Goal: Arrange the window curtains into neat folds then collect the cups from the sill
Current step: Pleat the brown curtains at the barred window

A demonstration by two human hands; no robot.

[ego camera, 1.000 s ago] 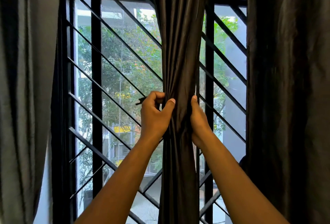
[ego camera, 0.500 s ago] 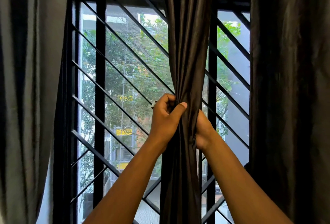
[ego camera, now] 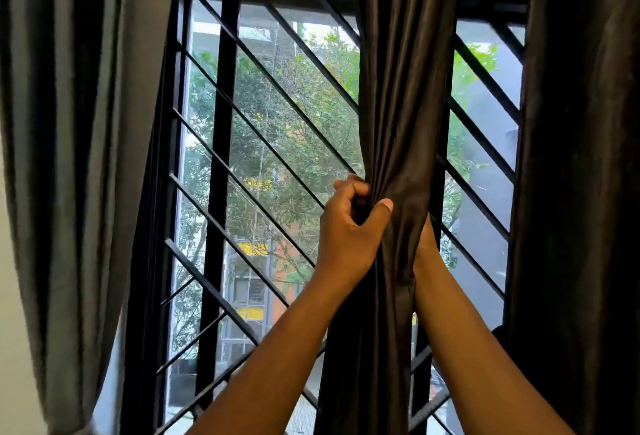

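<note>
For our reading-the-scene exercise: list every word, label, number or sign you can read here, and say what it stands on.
None can be read.
Yellow patches on the building beyond the window grille may be signs, but they are too blurred to tell.
The middle curtain, gripped by the left hand, carries no print.

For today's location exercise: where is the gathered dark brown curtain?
Head view, right of centre: the gathered dark brown curtain hangs before the black window grille, between left hand and right hand.

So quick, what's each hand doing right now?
Left hand: fingers and thumb curled, gripping the gathered middle curtain.
Right hand: against the same curtain, mostly hidden behind it; grip cannot be told.
</note>
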